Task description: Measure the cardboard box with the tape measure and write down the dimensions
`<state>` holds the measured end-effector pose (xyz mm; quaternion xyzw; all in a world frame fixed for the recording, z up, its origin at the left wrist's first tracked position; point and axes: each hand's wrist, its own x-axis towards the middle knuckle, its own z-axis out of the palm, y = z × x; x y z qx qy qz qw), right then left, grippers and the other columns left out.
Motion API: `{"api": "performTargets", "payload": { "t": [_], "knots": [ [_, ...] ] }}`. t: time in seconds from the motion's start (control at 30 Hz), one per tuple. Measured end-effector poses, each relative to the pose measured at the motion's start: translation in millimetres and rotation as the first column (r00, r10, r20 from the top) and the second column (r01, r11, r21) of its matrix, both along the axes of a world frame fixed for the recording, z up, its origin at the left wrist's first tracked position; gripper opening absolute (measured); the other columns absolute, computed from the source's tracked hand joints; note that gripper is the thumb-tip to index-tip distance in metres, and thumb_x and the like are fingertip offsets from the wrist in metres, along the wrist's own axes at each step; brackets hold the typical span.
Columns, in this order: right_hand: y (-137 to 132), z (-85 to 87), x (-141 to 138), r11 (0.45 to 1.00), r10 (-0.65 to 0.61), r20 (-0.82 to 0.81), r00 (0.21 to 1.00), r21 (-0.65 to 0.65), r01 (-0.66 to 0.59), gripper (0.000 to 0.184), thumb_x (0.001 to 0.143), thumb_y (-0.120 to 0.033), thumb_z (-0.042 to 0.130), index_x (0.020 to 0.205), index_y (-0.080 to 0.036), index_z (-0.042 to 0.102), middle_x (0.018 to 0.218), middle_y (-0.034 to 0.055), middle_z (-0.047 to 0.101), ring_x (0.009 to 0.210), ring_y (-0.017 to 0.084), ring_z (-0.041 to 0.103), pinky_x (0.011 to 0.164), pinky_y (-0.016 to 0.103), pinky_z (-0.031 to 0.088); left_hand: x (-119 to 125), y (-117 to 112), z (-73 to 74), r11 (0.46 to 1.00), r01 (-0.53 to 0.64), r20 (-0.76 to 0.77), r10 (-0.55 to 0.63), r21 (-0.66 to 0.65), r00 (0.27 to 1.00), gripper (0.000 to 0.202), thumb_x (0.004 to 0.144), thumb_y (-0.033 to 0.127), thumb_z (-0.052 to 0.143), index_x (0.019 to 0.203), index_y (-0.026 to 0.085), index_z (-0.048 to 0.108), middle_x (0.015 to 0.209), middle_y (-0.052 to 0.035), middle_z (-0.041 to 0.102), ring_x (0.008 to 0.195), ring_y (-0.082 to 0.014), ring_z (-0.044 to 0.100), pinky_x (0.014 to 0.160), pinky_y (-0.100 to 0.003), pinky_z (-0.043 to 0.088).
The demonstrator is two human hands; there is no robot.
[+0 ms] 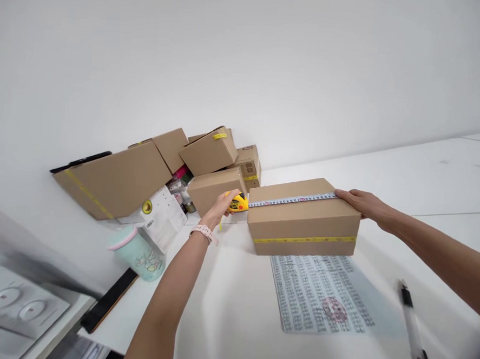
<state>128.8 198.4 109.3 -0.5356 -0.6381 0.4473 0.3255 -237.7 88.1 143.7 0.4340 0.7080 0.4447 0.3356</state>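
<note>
A closed cardboard box (306,227) with yellow tape along its front side rests on the white table. My left hand (224,203) is closed around a yellow and black tape measure (238,202) just off the box's left end. The metal blade (291,199) runs out of it across the top of the box. At the box's right end my right hand (360,203) pinches the blade's far end against the top edge, its other fingers down along the side and partly hidden. A pink band (205,231) circles my left wrist.
Under the box's front edge lies a printed bluish sheet (322,298). A pen (413,331) is at the near right. Several cardboard boxes (209,150) are stacked at the back left, with a mint cup (138,253) and white packages (162,218) before them. A white wall stands behind.
</note>
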Motion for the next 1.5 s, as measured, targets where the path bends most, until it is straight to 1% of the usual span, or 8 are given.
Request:
{"api": "performTargets", "payload": {
  "t": [0.23,0.47,0.57,0.63,0.7,0.87,1.03,1.5],
  "knots": [
    [8,-4.3,-2,0.999,-0.021,0.045,0.999,0.026,0.02,0.041,0.088,-0.059,0.054,0.081,-0.018,0.058,0.092,0.0146,0.067,0.08,0.023,0.058,0.07,0.038,0.043,6,-2,4.9,1.0,0.031,0.008,-0.031,0.002,0.999,0.034,0.097,0.038,0.06,0.122,0.016,0.06,0.119,-0.0089,0.063,0.099,-0.0213,0.065,0.084,-0.042,0.057],
    [26,11.5,3,0.988,-0.108,0.037,0.993,0.111,0.103,0.025,0.087,-0.039,0.059,0.076,-0.017,0.059,0.086,0.0106,0.065,0.082,0.021,0.053,0.074,0.036,0.04,24,-43,48.6,0.973,0.23,0.061,-0.231,0.028,0.971,0.043,0.077,0.05,0.074,0.101,0.015,0.071,0.094,-0.0087,0.071,0.074,-0.0177,0.064,0.048,-0.021,0.046],
    [32,34.8,-1,0.983,-0.069,-0.033,0.997,0.171,0.074,0.026,0.089,-0.042,0.059,0.081,-0.018,0.064,0.098,0.0088,0.066,0.091,0.02,0.054,0.079,0.033,0.041,62,-92,43.7,0.892,0.446,0.19,-0.426,-0.075,0.884,0.055,0.07,0.053,0.078,0.107,0.013,0.07,0.092,-0.0143,0.072,0.071,-0.0236,0.067,0.047,-0.029,0.053],
    [35,49.5,-13,0.979,0.033,-0.026,0.999,0.2,-0.027,0.025,0.088,-0.043,0.061,0.082,-0.02,0.067,0.099,0.0068,0.067,0.092,0.019,0.055,0.081,0.032,0.042,101,-122,24.1,0.803,0.594,0.515,-0.492,-0.041,0.701,0.058,0.069,0.051,0.08,0.113,0.018,0.063,0.091,-0.0133,0.072,0.07,-0.0228,0.067,0.052,-0.032,0.056],
    [38,59.3,-30,0.964,0.157,0.041,0.987,0.212,-0.162,0.024,0.088,-0.042,0.062,0.078,-0.021,0.067,0.093,0.0054,0.068,0.087,0.019,0.056,0.077,0.031,0.043,144,-138,0.3,0.811,0.579,0.705,-0.458,0.083,0.541,0.054,0.067,0.048,0.083,0.107,0.021,0.059,0.089,-0.0097,0.069,0.072,-0.0218,0.067,0.054,-0.032,0.057],
    [58,57.6,-78,0.949,0.165,0.203,0.965,0.235,-0.211,0.027,0.084,-0.038,0.067,0.066,-0.019,0.061,0.073,0.0031,0.064,0.071,0.016,0.055,0.067,0.029,0.042,214,-112,-22.3,0.938,0.308,0.821,-0.299,0.159,0.486,0.058,0.07,0.067,0.07,0.098,0.017,0.058,0.089,-0.0095,0.065,0.067,-0.0201,0.063,0.059,-0.038,0.058],
    [81,34.7,-93,0.95,0.06,0.316,0.947,0.273,-0.151,0.019,0.081,-0.034,0.066,0.07,-0.018,0.067,0.073,0.0049,0.069,0.073,0.02,0.061,0.064,0.029,0.043,220,-79,-16.5,0.967,0.246,0.814,-0.199,0.072,0.545,0.063,0.067,0.067,0.069,0.096,0.013,0.057,0.081,-0.009,0.064,0.061,-0.0187,0.061,0.055,-0.038,0.057],
    [93,14.5,-97,0.951,0.049,0.367,0.929,0.267,-0.156,0.021,0.08,-0.04,0.064,0.075,-0.022,0.073,0.083,0.0068,0.074,0.083,0.025,0.066,0.071,0.033,0.046,238,-97,-25.0,0.979,0.196,0.827,-0.151,0.051,0.541,0.068,0.062,0.071,0.071,0.097,0.014,0.058,0.086,-0.0064,0.062,0.063,-0.0163,0.059,0.058,-0.036,0.057]
  ]
}}
